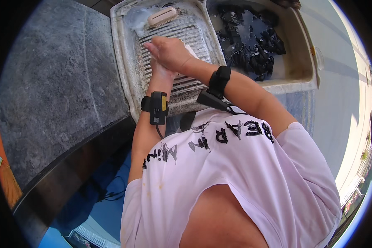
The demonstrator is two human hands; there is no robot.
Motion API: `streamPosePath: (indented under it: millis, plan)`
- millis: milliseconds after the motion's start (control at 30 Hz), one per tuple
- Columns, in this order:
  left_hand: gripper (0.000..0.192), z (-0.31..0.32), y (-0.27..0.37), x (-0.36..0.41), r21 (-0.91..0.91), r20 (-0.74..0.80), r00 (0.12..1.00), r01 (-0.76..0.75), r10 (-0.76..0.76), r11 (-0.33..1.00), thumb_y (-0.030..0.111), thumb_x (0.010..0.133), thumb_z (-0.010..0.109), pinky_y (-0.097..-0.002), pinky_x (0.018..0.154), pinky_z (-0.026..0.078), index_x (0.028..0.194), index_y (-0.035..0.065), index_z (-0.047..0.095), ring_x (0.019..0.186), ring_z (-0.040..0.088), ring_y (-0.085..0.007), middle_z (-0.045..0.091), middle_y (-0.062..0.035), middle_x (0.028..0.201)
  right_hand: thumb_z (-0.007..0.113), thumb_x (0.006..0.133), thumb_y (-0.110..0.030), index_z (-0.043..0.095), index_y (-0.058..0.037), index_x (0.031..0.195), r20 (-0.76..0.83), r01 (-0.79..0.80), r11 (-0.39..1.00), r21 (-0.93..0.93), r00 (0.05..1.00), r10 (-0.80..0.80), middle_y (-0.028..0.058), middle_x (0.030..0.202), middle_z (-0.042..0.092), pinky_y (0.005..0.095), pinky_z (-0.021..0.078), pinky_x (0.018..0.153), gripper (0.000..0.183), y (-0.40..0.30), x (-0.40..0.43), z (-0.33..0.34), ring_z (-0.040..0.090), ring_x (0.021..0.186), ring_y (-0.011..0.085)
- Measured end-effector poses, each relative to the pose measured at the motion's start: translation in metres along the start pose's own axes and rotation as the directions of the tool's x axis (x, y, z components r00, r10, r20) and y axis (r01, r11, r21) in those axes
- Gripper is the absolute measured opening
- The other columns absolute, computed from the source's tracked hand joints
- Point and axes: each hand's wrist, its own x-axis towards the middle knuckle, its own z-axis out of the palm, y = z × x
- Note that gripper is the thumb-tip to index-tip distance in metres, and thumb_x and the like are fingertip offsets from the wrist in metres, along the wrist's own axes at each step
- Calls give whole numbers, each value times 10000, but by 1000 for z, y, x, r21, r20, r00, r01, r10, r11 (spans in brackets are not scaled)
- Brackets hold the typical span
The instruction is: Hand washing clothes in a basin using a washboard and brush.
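My right hand lies over my left hand above the ridged washboard part of a worn sink. White, wet-looking cloth shows beside my right hand; the fingers and most of the cloth are hidden, so which hand grips it is not clear. My left hand is mostly covered by the right one, and its wrist looks wet or soapy. A scrubbing brush with a pale body rests bristles down at the top of the washboard, beyond both hands.
Dark cloth items lie in water in the basin at the right. A clear plastic bowl-like thing is by the brush. A grey stone-like countertop adjoins the sink at the left, with an orange broom-like thing beyond its edge.
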Motion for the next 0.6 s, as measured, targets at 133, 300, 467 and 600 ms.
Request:
streamPosePath:
  millis: [133,300,467,600]
  plan:
    - [365,44,-7,-2,-116,-126,991,40,-54,992,297,975,359,-402,867,498,1170,36,523,990,600,-250,599,-120,1099,515,917,-411,636,-53,809,-9,-132,991,-25,991,132,188,751,645,468,493,659,393,51,31,-5,627,748,382]
    - [333,-7,16,-10,-69,111,993,50,-42,996,313,974,386,-397,876,474,1135,57,526,1026,573,-238,583,-87,1095,522,904,-446,584,-53,730,-16,78,978,195,997,-76,171,660,603,452,489,634,435,-1,-6,7,614,706,385]
    - [269,16,-2,1,36,-301,952,-47,56,998,331,963,411,-373,772,479,1063,125,551,857,578,-209,598,-56,944,512,907,-433,600,-66,745,-49,-41,999,32,998,42,163,632,603,456,494,596,412,29,13,3,625,665,376]
    - [292,-10,7,-2,-15,217,972,99,-93,995,334,980,393,-352,738,476,1088,93,518,835,572,-178,576,-63,942,545,891,-413,586,-62,733,-41,-1,1000,31,999,2,155,627,604,452,502,585,387,27,19,-6,628,643,370]
